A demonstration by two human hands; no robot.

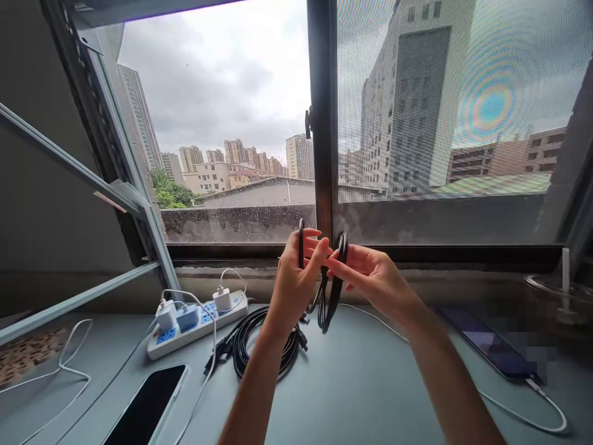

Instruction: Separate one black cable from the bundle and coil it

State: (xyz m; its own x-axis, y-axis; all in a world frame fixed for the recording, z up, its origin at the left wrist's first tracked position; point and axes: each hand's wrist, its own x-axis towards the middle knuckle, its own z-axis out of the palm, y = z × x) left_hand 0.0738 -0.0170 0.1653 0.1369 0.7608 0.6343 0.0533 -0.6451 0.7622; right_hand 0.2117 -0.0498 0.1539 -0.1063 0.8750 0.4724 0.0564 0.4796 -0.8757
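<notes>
Black looped cable (pixel 332 300) raised above a pale blue-grey table (pixel 356 389), left hand (pixel 294 275) curled around one strand, right hand (pixel 371 272) pinching its loops, second black cable (pixel 239 340) in a round coil below, white plastic power strip (pixel 194 332) beside it, black-framed glass window (pixel 323 136) behind.

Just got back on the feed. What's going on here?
A person has a looped black cable up in front of the window. The right hand pinches the loops; a strand lies against the left hand, though its grip isn't clear. Below, a coiled black cord lies on the table near a white power strip with chargers plugged in. One phone lies at left, another at right.
</notes>
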